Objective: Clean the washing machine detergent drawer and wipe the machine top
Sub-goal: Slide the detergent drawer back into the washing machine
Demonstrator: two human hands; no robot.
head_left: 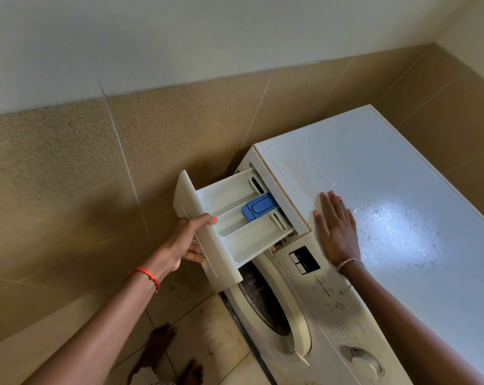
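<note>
The white detergent drawer [235,207] stands pulled far out of the front of the washing machine [332,307], with a blue insert [258,207] in its middle compartment. My left hand [185,243] grips the drawer's front panel, thumb over the top edge and fingers underneath. On the machine top [396,173], my right hand [336,226] lies flat, palm down, near the front left corner with fingers spread and nothing in it. The top is white and dusty, with a bright glare patch to the right of that hand.
Tan tiled walls enclose the machine at the back and right. Below the drawer sits the round door [274,307]; a control panel with a dial [367,357] runs along the front. My bare feet [163,348] stand on the tiled floor beside the machine.
</note>
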